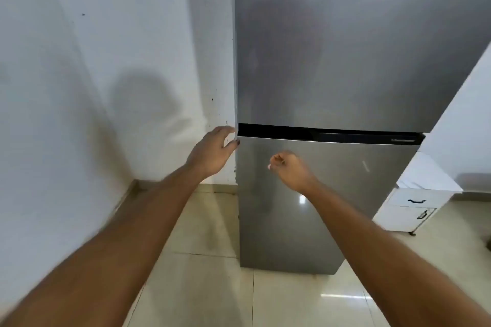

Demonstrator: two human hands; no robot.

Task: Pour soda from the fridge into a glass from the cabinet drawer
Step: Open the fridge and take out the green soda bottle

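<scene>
The closed steel fridge (332,87) fills twelve o'clock, the left hand (212,151) at nine o'clock with fingers spread at its door edge, the right hand (289,170) curled loosely, holding nothing, before the lower door (318,207)

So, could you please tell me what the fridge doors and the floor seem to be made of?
Fridge doors: likely brushed steel or a steel-look coating; grey satin sheen with a soft reflection and a light glint.
Floor: probably glazed ceramic or polished stone tiles; beige, glossy, with grout lines and bright reflections.
</scene>
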